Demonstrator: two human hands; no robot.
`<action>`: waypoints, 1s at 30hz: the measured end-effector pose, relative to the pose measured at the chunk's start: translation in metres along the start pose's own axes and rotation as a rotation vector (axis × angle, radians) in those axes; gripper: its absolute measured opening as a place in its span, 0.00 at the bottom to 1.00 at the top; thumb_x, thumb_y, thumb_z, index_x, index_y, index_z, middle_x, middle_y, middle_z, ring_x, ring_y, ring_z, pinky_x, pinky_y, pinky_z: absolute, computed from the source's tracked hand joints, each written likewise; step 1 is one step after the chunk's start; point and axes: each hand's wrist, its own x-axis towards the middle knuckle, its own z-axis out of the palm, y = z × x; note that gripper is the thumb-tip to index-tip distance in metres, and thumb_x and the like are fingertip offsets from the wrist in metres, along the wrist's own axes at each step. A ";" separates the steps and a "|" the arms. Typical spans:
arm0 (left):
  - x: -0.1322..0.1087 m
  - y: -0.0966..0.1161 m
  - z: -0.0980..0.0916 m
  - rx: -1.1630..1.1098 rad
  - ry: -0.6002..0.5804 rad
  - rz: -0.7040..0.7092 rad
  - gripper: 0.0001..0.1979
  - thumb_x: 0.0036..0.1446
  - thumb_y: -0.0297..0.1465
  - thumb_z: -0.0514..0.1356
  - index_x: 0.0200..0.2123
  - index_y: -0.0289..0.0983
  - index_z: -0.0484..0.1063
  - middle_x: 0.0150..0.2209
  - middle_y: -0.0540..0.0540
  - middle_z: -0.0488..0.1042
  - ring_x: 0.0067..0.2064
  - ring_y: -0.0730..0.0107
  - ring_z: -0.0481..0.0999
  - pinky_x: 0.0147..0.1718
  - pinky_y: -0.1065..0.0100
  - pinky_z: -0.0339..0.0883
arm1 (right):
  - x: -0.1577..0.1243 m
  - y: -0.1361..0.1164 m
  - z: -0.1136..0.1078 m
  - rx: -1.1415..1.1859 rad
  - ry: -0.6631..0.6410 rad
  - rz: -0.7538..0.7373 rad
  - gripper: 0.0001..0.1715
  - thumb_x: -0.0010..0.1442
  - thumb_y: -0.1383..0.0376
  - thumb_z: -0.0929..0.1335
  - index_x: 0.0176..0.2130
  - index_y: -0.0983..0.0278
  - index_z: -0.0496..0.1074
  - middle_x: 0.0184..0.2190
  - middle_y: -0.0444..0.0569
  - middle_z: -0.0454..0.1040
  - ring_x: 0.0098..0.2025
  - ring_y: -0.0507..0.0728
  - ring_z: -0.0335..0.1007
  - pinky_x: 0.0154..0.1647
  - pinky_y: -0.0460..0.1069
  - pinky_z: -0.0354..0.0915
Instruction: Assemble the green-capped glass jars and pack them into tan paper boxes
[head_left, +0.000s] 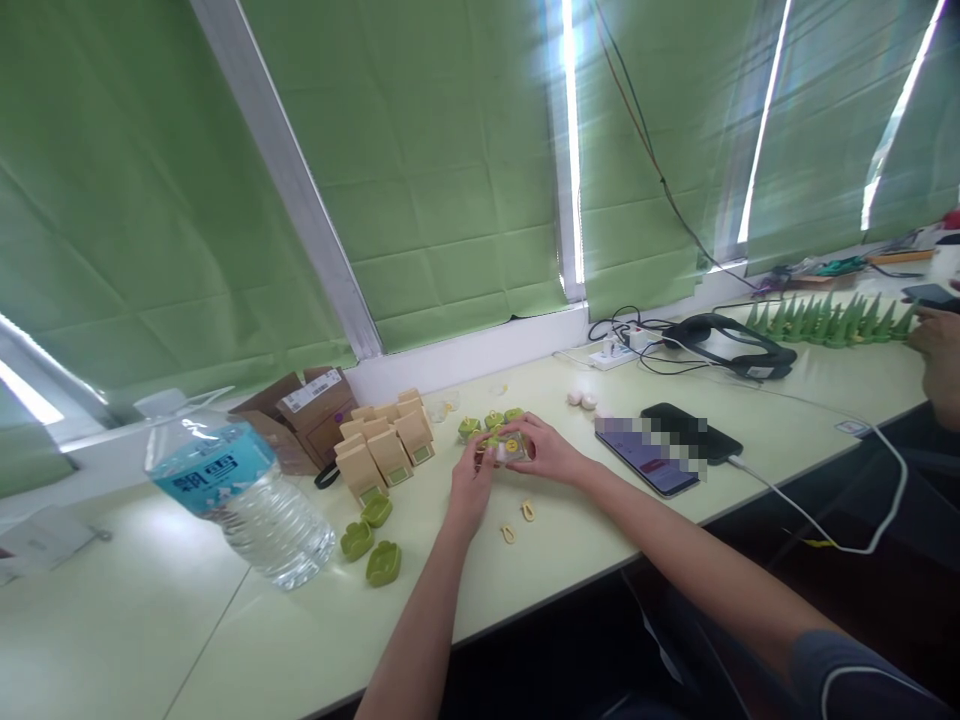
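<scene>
Between my two hands is a small clear box with a yellow round face on it (512, 447). My left hand (472, 482) pinches its left side, fingers curled. The fingers of my right hand (551, 452) close on its right end. Just behind the box stand small green pieces with yellow tops (469, 428), partly hidden by my fingers. Two small yellow loops, one of them a clip-like loop (529, 512), lie on the table in front of my hands. To the left sit three green flower-shaped cups (384, 564).
Several kraft paper bags (390, 458) stand left, before an open cardboard box (315, 410). A large water bottle (247, 490) leans at far left. Phones (649, 455), a black headset (727, 345), a power strip (611, 352) and green spiky pieces (832, 322) lie right, near another person's hand (937, 335).
</scene>
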 end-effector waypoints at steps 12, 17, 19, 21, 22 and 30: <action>0.002 0.001 -0.002 0.003 0.040 -0.044 0.25 0.64 0.51 0.52 0.52 0.38 0.70 0.39 0.44 0.78 0.38 0.64 0.76 0.40 0.63 0.70 | 0.000 0.004 0.002 -0.029 -0.050 -0.007 0.29 0.52 0.65 0.77 0.52 0.58 0.70 0.48 0.50 0.69 0.28 0.50 0.62 0.36 0.52 0.70; 0.000 0.008 0.000 -0.113 -0.018 -0.042 0.24 0.62 0.50 0.57 0.53 0.39 0.71 0.44 0.43 0.78 0.39 0.65 0.78 0.41 0.64 0.72 | 0.001 0.005 0.002 -0.047 -0.016 -0.032 0.28 0.54 0.61 0.76 0.53 0.59 0.69 0.49 0.51 0.70 0.35 0.54 0.67 0.40 0.53 0.70; 0.000 0.010 0.000 -0.148 -0.009 -0.043 0.24 0.60 0.49 0.59 0.50 0.39 0.71 0.46 0.42 0.77 0.39 0.66 0.78 0.40 0.64 0.73 | 0.001 0.005 0.002 -0.050 -0.014 -0.034 0.28 0.54 0.61 0.76 0.53 0.60 0.69 0.49 0.51 0.70 0.37 0.55 0.68 0.40 0.52 0.69; 0.000 0.009 0.001 -0.170 0.012 -0.050 0.23 0.59 0.49 0.61 0.49 0.38 0.70 0.45 0.43 0.76 0.38 0.66 0.78 0.39 0.64 0.74 | 0.001 0.005 0.002 -0.052 -0.018 -0.030 0.29 0.54 0.62 0.77 0.53 0.60 0.69 0.48 0.51 0.70 0.38 0.56 0.69 0.40 0.52 0.69; 0.001 0.008 0.001 -0.179 0.022 -0.054 0.22 0.59 0.48 0.61 0.48 0.38 0.70 0.44 0.43 0.76 0.38 0.66 0.79 0.39 0.64 0.74 | 0.001 0.004 0.002 -0.052 -0.017 -0.029 0.29 0.53 0.62 0.77 0.53 0.60 0.69 0.48 0.52 0.70 0.40 0.57 0.69 0.41 0.53 0.69; 0.001 0.004 0.001 -0.175 0.037 -0.075 0.23 0.57 0.49 0.62 0.46 0.38 0.67 0.41 0.44 0.73 0.36 0.68 0.79 0.35 0.66 0.75 | 0.001 0.002 0.001 -0.027 -0.024 -0.017 0.29 0.52 0.65 0.77 0.51 0.61 0.69 0.49 0.52 0.70 0.47 0.60 0.69 0.46 0.55 0.69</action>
